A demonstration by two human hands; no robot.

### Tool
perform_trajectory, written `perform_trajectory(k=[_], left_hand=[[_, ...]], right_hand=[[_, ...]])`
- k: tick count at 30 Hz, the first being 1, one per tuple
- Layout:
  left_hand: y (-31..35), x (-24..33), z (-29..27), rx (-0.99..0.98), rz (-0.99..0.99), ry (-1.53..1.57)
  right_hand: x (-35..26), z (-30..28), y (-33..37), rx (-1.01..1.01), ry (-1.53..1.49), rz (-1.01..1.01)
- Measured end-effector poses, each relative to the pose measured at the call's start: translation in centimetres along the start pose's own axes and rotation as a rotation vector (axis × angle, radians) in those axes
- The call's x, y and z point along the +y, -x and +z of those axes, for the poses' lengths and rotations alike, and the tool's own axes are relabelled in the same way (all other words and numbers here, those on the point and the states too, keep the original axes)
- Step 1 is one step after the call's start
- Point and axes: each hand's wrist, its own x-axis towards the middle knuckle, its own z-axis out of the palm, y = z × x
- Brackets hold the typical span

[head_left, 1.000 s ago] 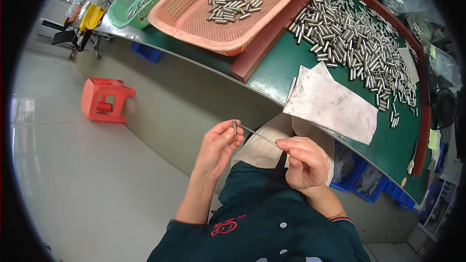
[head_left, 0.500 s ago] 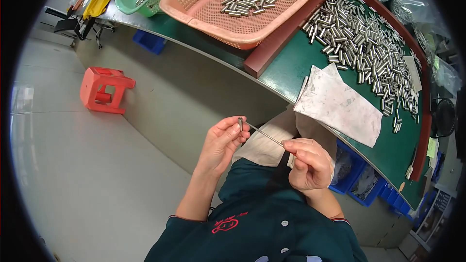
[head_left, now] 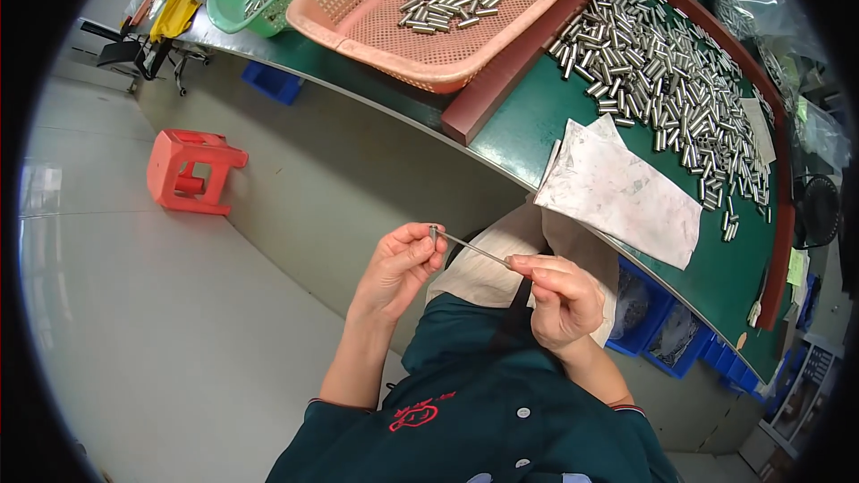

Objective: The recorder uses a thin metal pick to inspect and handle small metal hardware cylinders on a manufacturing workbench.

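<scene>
My left hand (head_left: 400,270) pinches a small metal cylinder (head_left: 434,235) upright between thumb and fingers. A thin metal rod (head_left: 474,249) is pinched by my right hand (head_left: 565,297), and its far tip meets the cylinder's upper end; whether the tip is inside I cannot tell. Both hands hang over my lap, off the table's edge. Many similar metal cylinders (head_left: 667,80) lie heaped on the green tabletop (head_left: 516,116) at the right. A stained white cloth (head_left: 622,192) lies at the near table edge, close beyond my right hand.
A pink mesh basket (head_left: 362,49) with more cylinders and a yellow note stands at the back, beside a green basket (head_left: 234,0). A red-brown rail (head_left: 523,49) borders the heap. Blue bins (head_left: 667,335) sit below the table; a red stool (head_left: 190,170) stands left.
Both hands have moved slightly left and a little lower, with the cylinder and rod still held. The rod's tip has come up against the cylinder's top end.
</scene>
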Motion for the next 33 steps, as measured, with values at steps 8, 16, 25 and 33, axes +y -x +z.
perform_trajectory(k=[8,16,25,33], left_hand=[[-0.2,-0.9,0.2,-0.139,-0.163,0.142],[-0.4,-0.8,0.1,-0.15,-0.113,0.157],[0.1,-0.5,0.9,0.166,0.085,-0.153],[0.1,-1.1,1.0,0.203,0.173,-0.196]], right_hand=[[-0.3,0.4,0.8,0.187,-0.141,0.077],[-0.9,-0.1,0.4,0.117,-0.082,0.097],[-1.4,-0.4,-0.2,-0.055,0.003,-0.131],[-1.1,0.1,-0.2,-0.063,0.022,-0.138]])
